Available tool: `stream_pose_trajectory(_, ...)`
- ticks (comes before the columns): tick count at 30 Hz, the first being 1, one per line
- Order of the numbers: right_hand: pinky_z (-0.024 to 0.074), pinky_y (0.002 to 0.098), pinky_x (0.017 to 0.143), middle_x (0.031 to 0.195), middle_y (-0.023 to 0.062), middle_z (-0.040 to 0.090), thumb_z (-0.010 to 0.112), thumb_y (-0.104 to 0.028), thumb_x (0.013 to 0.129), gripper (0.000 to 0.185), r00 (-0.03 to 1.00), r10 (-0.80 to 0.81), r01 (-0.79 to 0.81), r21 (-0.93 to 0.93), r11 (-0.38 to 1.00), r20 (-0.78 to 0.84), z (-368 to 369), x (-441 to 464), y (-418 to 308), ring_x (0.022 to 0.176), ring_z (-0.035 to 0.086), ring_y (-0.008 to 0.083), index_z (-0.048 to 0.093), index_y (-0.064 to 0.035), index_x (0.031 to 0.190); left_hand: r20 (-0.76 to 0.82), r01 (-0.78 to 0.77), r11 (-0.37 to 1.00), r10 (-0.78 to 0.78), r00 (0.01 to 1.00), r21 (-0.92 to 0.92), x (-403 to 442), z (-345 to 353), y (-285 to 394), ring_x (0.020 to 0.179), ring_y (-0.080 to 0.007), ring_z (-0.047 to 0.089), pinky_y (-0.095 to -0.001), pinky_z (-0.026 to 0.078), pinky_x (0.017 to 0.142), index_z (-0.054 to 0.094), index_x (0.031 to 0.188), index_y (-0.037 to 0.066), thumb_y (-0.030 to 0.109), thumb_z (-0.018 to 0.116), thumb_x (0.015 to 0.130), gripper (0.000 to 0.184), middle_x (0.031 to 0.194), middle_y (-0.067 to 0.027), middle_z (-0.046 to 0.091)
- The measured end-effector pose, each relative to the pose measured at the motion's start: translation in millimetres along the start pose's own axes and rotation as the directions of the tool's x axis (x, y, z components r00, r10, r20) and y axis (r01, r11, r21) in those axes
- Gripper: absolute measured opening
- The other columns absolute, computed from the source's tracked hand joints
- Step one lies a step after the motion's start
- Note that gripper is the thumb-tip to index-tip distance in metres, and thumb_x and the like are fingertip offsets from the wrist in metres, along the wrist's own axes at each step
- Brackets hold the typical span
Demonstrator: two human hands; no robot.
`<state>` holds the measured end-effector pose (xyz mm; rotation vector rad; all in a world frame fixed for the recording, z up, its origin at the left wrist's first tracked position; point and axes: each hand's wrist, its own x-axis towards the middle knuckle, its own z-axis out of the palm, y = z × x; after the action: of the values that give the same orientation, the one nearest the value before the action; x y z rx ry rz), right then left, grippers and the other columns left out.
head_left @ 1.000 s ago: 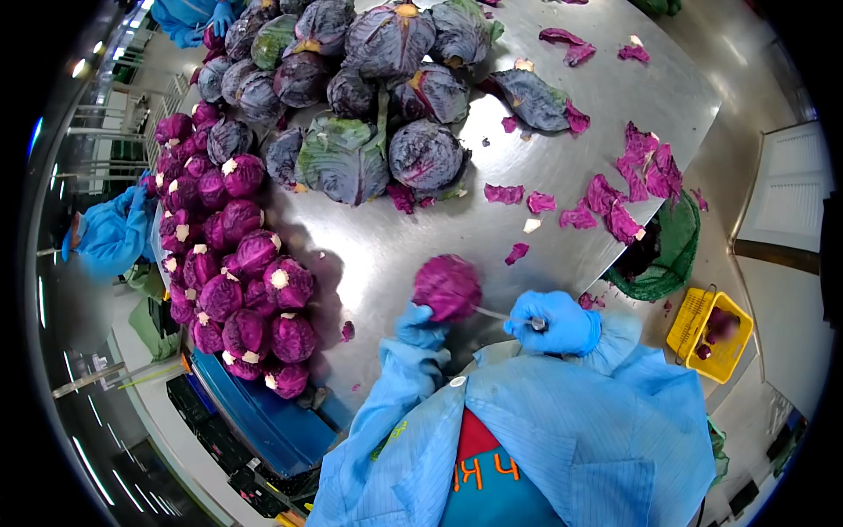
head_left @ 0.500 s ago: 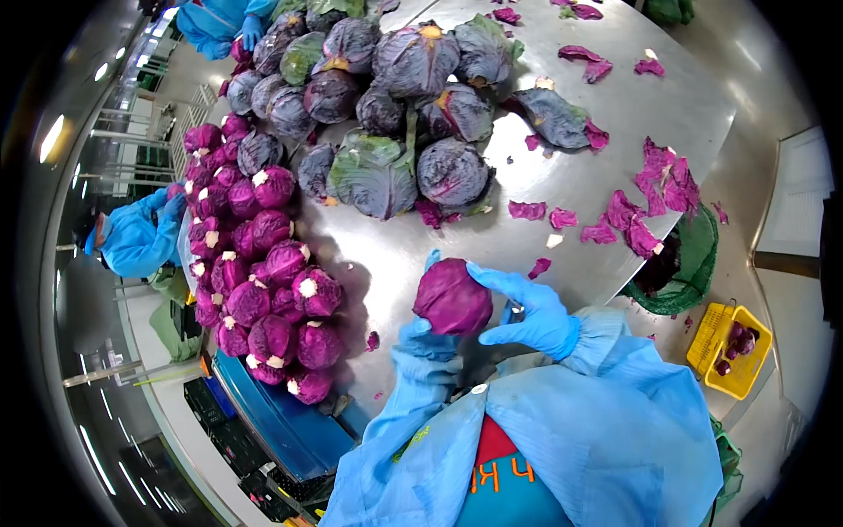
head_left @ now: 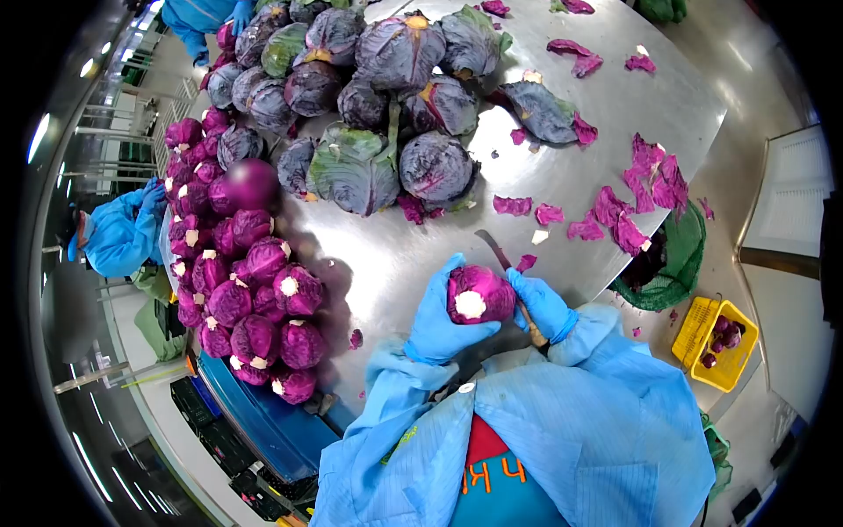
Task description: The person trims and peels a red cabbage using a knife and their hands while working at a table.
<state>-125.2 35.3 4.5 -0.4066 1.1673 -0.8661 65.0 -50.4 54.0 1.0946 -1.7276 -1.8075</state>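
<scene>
Over the near edge of the surface (head_left: 378,255), the cabbage (head_left: 493,286) has just been turned. My left grip (head_left: 438,320) cradles it; my right grip (head_left: 543,307) contacts its side while holding the knife (head_left: 531,328), blade pointing away from me. The cut stem (head_left: 470,305), previously hidden, now faces me, so that end can be checked.

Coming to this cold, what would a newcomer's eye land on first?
Probably the heap of bright purple cabbages on the left of the metal table, vivid against the darker cabbages piled farther back. Next, perhaps the pale-ended cabbage in the gloved left hand at near centre, with a knife in the right hand beside it. The yellow basket on the floor at right also stands out.
</scene>
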Motion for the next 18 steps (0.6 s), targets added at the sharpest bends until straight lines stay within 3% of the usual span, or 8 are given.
stream_pose_trajectory(2,0.0447,0.0383,0.051,0.063,0.0074,0.057,0.043,-0.061,0.093,0.058,0.955,-0.174,0.071,-0.383,0.921,-0.240,-1.0,-1.1,-1.5,0.051,0.055,0.0214,0.063,-0.0072,0.087,-0.169,0.058,0.988,-0.034,0.985,0.140,-2.5,18.0,-14.5,0.123,-0.0262,0.046,-0.0359,0.042,0.103,0.030,0.141,-0.003,0.018,0.091,0.055,0.108,0.133,-0.0164,0.042)
stream_pose_trajectory(3,0.0454,0.0403,0.054,0.065,0.0088,0.058,0.043,-0.059,0.094,0.056,0.921,-0.321,0.143,-0.572,0.808,-0.223,-4.0,-2.0,2.1,0.055,0.057,0.0241,0.063,-0.0072,0.085,-0.254,0.096,0.974,-0.041,0.966,0.205,-4.6,25.0,-22.9,0.120,-0.0272,0.047,-0.0362,0.042,0.102,0.031,0.140,-0.003,0.021,0.091,0.055,0.107,0.131,-0.0172,0.042)
stream_pose_trajectory(5,0.0468,0.0444,0.058,0.070,0.0116,0.059,0.044,-0.056,0.094,0.054,0.819,-0.567,0.223,-0.863,0.454,-0.086,-11.0,-5.0,11.8,0.062,0.060,0.0295,0.061,-0.0072,0.082,-0.284,0.108,0.934,-0.007,0.959,0.340,-6.6,30.4,-48.2,0.116,-0.0328,0.048,-0.0398,0.042,0.101,0.030,0.140,-0.004,0.026,0.090,0.054,0.109,0.126,-0.0198,0.042)
stream_pose_trajectory(6,0.0467,0.0454,0.059,0.076,0.0127,0.060,0.047,-0.053,0.093,0.048,0.810,-0.580,0.245,-0.853,0.462,-0.081,-4.2,-13.1,5.8,0.070,0.060,0.0324,0.061,-0.0093,0.079,-0.294,0.128,0.920,-0.015,0.956,0.371,-7.5,32.7,-52.4,0.116,-0.0342,0.047,-0.0405,0.041,0.101,0.030,0.140,-0.005,0.027,0.090,0.054,0.110,0.127,-0.0208,0.042)
stream_pose_trajectory(10,0.0476,0.0454,0.060,0.077,0.0111,0.061,0.050,-0.055,0.091,0.047,0.863,-0.504,0.237,-0.901,0.364,0.023,5.2,-23.5,9.1,0.071,0.062,0.0325,0.062,-0.0106,0.080,-0.338,0.201,0.884,-0.052,0.940,0.422,-5.2,34.7,-49.1,0.117,-0.0379,0.046,-0.0429,0.039,0.102,0.029,0.139,-0.006,0.033,0.089,0.054,0.111,0.128,-0.0232,0.042)
stream_pose_trajectory(13,0.0481,0.0450,0.061,0.076,0.0122,0.061,0.049,-0.056,0.090,0.048,0.887,-0.459,0.248,-0.884,0.397,0.042,3.4,-16.3,13.9,0.071,0.061,0.0332,0.062,-0.0100,0.081,-0.327,0.179,0.872,-0.023,0.945,0.455,-5.1,35.0,-55.6,0.118,-0.0393,0.045,-0.0443,0.039,0.102,0.029,0.139,-0.006,0.036,0.088,0.054,0.111,0.129,-0.0247,0.041)
stream_pose_trajectory(16,0.0478,0.0445,0.062,0.074,0.0143,0.060,0.048,-0.057,0.091,0.052,0.919,-0.370,0.302,-0.848,0.436,0.138,-8.6,-0.7,15.5,0.069,0.060,0.0350,0.062,-0.0083,0.080,-0.294,0.155,0.823,0.015,0.956,0.546,-5.3,31.2,-61.8,0.117,-0.0324,0.049,-0.0380,0.042,0.101,0.029,0.139,-0.007,0.034,0.091,0.054,0.113,0.128,-0.0209,0.041)
stream_pose_trajectory(18,0.0474,0.0448,0.063,0.074,0.0157,0.061,0.046,-0.056,0.092,0.053,0.935,-0.262,0.345,-0.777,0.526,0.238,-18.6,7.9,8.8,0.068,0.060,0.0361,0.062,-0.0074,0.080,-0.284,0.151,0.829,0.010,0.959,0.538,-4.3,30.8,-59.5,0.116,-0.0331,0.049,-0.0387,0.043,0.100,0.030,0.138,-0.007,0.034,0.091,0.053,0.112,0.128,-0.0212,0.041)
